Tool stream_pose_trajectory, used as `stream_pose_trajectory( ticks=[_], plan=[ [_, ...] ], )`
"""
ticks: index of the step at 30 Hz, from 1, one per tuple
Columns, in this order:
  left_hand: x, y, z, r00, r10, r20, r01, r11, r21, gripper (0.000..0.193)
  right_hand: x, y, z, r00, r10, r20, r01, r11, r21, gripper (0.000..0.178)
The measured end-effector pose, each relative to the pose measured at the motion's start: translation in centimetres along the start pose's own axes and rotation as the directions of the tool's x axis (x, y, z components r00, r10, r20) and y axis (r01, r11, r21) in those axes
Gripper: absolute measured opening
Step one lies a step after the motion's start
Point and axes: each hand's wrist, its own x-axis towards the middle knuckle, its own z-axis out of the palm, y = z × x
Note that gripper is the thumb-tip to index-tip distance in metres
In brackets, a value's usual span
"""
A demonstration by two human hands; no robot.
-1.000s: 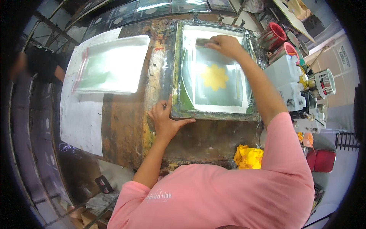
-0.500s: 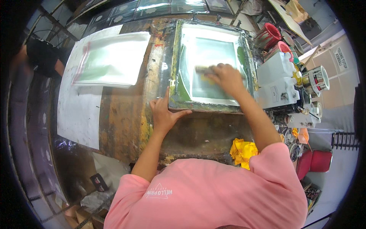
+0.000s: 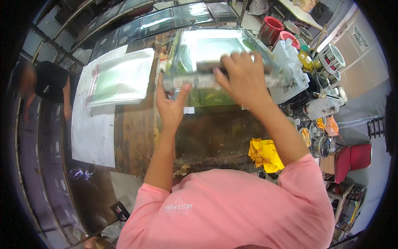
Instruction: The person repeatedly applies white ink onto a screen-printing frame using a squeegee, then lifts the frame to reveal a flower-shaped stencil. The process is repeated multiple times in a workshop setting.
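Observation:
The near side of a screen-printing frame (image 3: 195, 81) is tilted up off the worktable, its far side staying by the hinge clamps. My left hand (image 3: 171, 103) is closed round the frame's near left corner, thumb in front. Over the near edge, my right hand (image 3: 245, 79) grips a squeegee (image 3: 207, 66), a dark bar lying across the mesh; whether its fingers also hold the frame is blurred. A greenish flat surface (image 3: 211, 98) shows below the raised edge, with a small white tab (image 3: 189, 110) at its left.
Clear plastic sheets (image 3: 122, 76) lie stacked on white paper (image 3: 93, 137) at left. A crumpled yellow cloth (image 3: 265, 155) sits at the table's near edge. Paint cans (image 3: 271, 29) and white plastic jugs (image 3: 286, 68) crowd the right. Another person (image 3: 52, 85) stands far left.
The frame's near side has risen from the table. My left hand has gone from resting beside its corner to gripping it; my right hand has drawn the squeegee to the near edge.

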Motion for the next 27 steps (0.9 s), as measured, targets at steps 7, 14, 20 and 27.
stream_pose_trajectory(
  ticks=[7, 14, 20, 27],
  plan=[
    [-1.0, -2.4, -2.1, 0.957, -0.023, 0.290, -0.233, 0.537, 0.811, 0.116, 9.3, 3.8, -0.6, 0.994, -0.015, -0.111, 0.013, 1.000, -0.021, 0.050],
    [-5.0, -6.5, -2.1, 0.922, -0.212, 0.324, -0.260, 0.282, 0.924, 0.112, 14.4, 5.7, -1.6, 0.995, 0.058, -0.080, -0.053, 0.996, 0.067, 0.058],
    [2.6, -3.0, 1.8, 0.977, 0.086, 0.197, -0.195, 0.743, 0.640, 0.070, 16.7, 6.5, -2.0, 0.995, 0.078, -0.065, -0.073, 0.995, 0.073, 0.059],
    [5.2, -1.0, -5.2, 0.988, -0.067, -0.141, 0.128, 0.868, 0.480, 0.058, 15.5, 5.8, -1.9, 0.987, 0.061, -0.146, -0.056, 0.998, 0.039, 0.056]
  ],
)
